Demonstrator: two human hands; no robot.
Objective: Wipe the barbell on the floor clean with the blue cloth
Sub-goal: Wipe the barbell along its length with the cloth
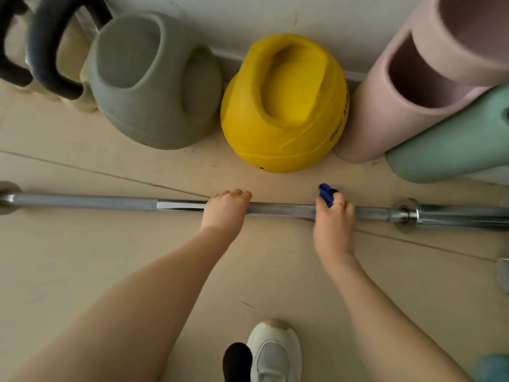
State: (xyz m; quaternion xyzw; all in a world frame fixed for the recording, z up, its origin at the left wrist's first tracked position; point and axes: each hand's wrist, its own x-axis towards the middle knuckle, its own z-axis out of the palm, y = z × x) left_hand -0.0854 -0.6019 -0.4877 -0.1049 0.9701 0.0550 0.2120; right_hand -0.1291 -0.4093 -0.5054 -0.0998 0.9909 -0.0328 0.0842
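A long steel barbell [281,209] lies across the beige floor from left to right, with a collar and sleeve at its right end. My left hand [224,209] is wrapped over the bar near its middle. Further right, my right hand [333,216] grips the bar with the blue cloth [326,192] bunched under its fingers; only a small tuft of cloth sticks out past the fingertips. A ring shows on that hand.
Along the wall behind the bar stand a grey kettlebell [154,81], a yellow kettlebell [286,106], a pink one [413,78], a green one [451,144] and black-handled ones [46,51] at far left. A white shoe [274,351] is near the bottom edge.
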